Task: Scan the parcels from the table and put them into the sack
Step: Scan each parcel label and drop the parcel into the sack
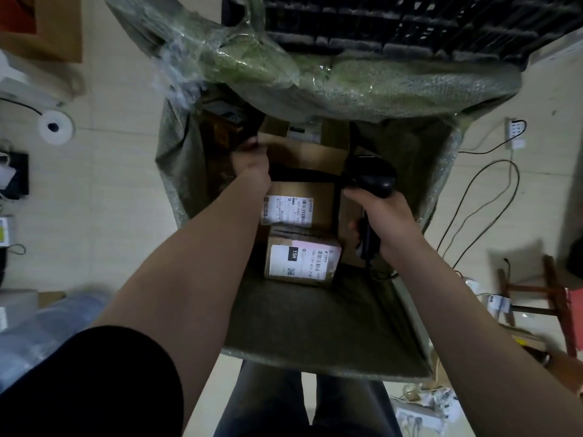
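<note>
I am looking straight down into the sack point(315, 313), a big bag of coarse grey-green woven plastic. Its mouth is spread into a rough square, and its far rim is folded over in a crumpled, glossy heap.

My left grip point(250, 160) is deep inside on the left. The fingers are curled over the far corner of a flat brown box point(310, 154) of plain matte cardboard that lies across the pile. That corner is blurred, so I cannot make out the hold in any more detail.

My right grip point(383, 223) is clamped round the handle of the scanner point(373, 178), a smooth black plastic gun shape with a rounded head. It sits just over the right edge of the pile, and a thin dark cord hangs below my fist.

Nearer to me, two more cardboard parcels lie in the sack:
- The labelled parcel point(301, 206) carries a white rectangular sticker with barcodes.
- The small parcel point(303, 260) is touching it. It is boxy and taped, and its white label has a black patch reading 15H.

Around the sack is the pale tiled floor point(126, 184). A white roll point(56, 127) lies on the left, looping black cables point(473, 200) and a wooden stool point(536, 288) are on the right, and a black slatted crate point(410, 23) is beyond the sack.
</note>
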